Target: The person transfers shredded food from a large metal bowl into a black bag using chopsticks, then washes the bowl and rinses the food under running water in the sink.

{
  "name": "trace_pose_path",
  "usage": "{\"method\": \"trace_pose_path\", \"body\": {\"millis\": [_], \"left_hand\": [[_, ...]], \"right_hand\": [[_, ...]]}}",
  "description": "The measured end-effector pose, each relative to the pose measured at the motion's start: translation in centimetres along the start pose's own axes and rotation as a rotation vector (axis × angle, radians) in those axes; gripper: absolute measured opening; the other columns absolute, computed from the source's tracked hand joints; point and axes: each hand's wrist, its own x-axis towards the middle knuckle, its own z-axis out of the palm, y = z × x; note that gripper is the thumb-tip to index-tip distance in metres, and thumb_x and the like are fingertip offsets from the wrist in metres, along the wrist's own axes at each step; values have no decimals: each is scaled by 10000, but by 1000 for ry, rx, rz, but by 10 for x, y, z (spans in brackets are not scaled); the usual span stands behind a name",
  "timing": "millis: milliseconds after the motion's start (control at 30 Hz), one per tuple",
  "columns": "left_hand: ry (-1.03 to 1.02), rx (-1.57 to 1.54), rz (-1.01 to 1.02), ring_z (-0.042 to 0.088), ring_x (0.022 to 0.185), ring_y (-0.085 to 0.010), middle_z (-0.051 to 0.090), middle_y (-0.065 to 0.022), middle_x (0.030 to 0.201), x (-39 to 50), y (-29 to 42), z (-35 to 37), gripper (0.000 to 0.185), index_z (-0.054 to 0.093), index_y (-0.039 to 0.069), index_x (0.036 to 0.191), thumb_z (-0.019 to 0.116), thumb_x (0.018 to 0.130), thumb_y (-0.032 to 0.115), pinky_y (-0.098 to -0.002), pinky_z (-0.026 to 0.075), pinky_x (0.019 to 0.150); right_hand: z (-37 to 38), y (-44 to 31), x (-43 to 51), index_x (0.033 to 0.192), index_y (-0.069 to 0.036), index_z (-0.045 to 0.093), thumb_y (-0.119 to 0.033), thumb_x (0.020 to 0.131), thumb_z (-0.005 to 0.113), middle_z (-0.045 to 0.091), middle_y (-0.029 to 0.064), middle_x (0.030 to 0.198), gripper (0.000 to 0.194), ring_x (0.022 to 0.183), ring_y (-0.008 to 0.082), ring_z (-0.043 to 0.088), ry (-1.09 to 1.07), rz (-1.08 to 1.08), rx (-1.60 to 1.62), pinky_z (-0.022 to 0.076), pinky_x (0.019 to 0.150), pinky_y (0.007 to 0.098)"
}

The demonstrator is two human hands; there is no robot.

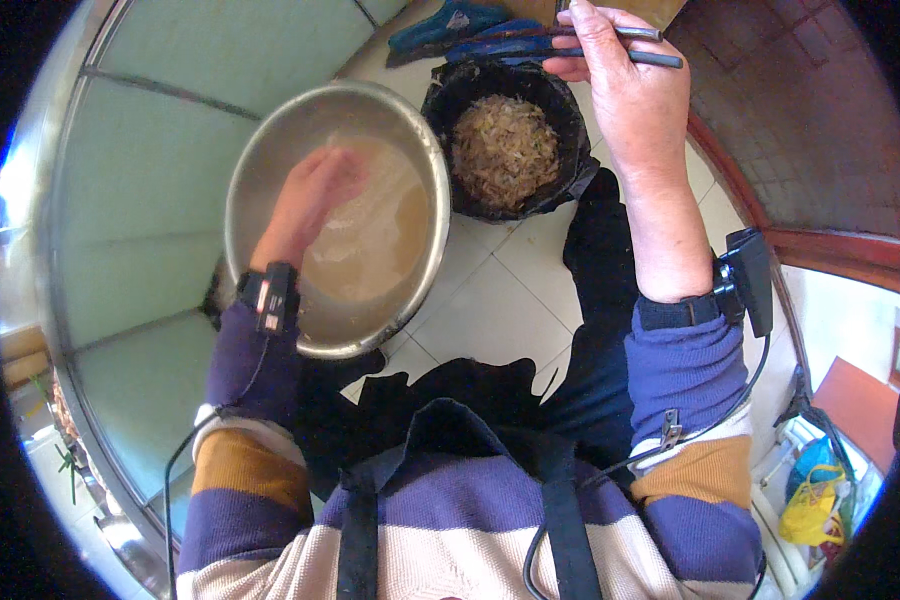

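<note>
My left hand (316, 187) reaches inside a large metal basin (285, 135) that holds cloudy, tan liquid (379, 247). Its fingers are curled and blurred by motion, and whether anything is between them is unclear. Up at the top right, my right hand (634, 86) grips a pair of dark chopsticks (656, 59), their far ends pointing left. Below the chopsticks stands a round container lined with a black plastic bag (570, 124), close against the basin's right side. A heap of shredded, brownish-yellow matter (506, 150) lies in it.
Green panels (157, 165) rise along the left side. Pale floor tiles (495, 300) show between my legs. Blue footwear or cloth (457, 30) lies beyond the container. A dark red-brown wooden piece (802, 112) stands at right, with a yellow plastic bag (814, 506) lower down.
</note>
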Motion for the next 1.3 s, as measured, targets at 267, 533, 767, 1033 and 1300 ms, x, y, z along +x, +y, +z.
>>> {"method": "trace_pose_path", "body": {"millis": [267, 533, 767, 1033, 1300], "left_hand": [[450, 63, -422, 618, 901, -202, 639, -94, 1062, -45, -92, -97, 278, 578, 65, 1190, 507, 1012, 266, -389, 557, 803], [292, -82, -191, 646, 878, -176, 647, -81, 938, -69, -68, -96, 322, 568, 19, 1188, 529, 1011, 286, -330, 544, 817], [167, -104, -160, 655, 868, -178, 642, -60, 857, -84, -51, -55, 366, 554, 5, 1243, 530, 1020, 294, -319, 540, 850], [152, -226, -86, 649, 920, -186, 639, -57, 909, -83, -37, -38, 355, 548, 8, 1267, 517, 1023, 264, -335, 535, 867], [114, -259, -50, 655, 945, -181, 654, -44, 967, -69, -34, -47, 308, 561, 30, 1255, 524, 1026, 232, -337, 540, 882]], "right_hand": [[14, 2, 0, 961, 35, 720, -239, 953, 677, 719, 110, 812, 278, 632, 145, 687, -63, -50, -93, 558, 585, 256], [42, 10, -2, 904, 35, 698, -273, 971, 650, 704, 100, 785, 318, 607, 143, 681, -174, -20, -137, 549, 533, 250], [13, 18, 7, 840, 45, 674, -348, 967, 626, 680, 104, 700, 416, 532, 174, 680, -156, 52, -531, 531, 488, 279], [-7, 90, -30, 910, 26, 678, -317, 959, 621, 693, 109, 723, 352, 560, 189, 697, -308, 380, -612, 522, 537, 294], [-11, 119, -51, 915, 25, 690, -337, 966, 608, 693, 122, 705, 375, 602, 191, 707, -368, 299, -630, 521, 592, 310]]}}
